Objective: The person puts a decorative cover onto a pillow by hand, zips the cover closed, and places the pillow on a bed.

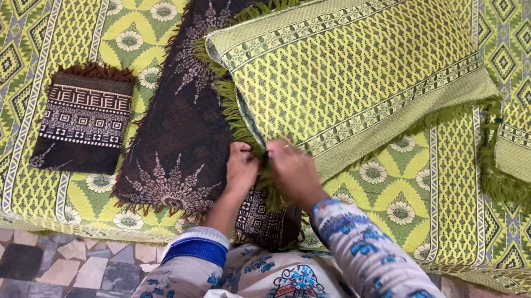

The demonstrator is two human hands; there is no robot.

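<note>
Both hands are meeting at the near corner of the folded green woven cloth (360, 64), which is lying across the bed (1, 37) and overlapping the long dark brown cloth (191, 114). The left hand (241, 170) is pinching the green fringe, fingers closed on it; the right hand (292, 170) is gripping the same corner just beside it. A small folded dark cloth (82, 128) is sitting apart to the left.

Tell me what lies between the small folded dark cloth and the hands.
In the head view, the long dark brown cloth lies between the small folded dark cloth and both hands.
</note>
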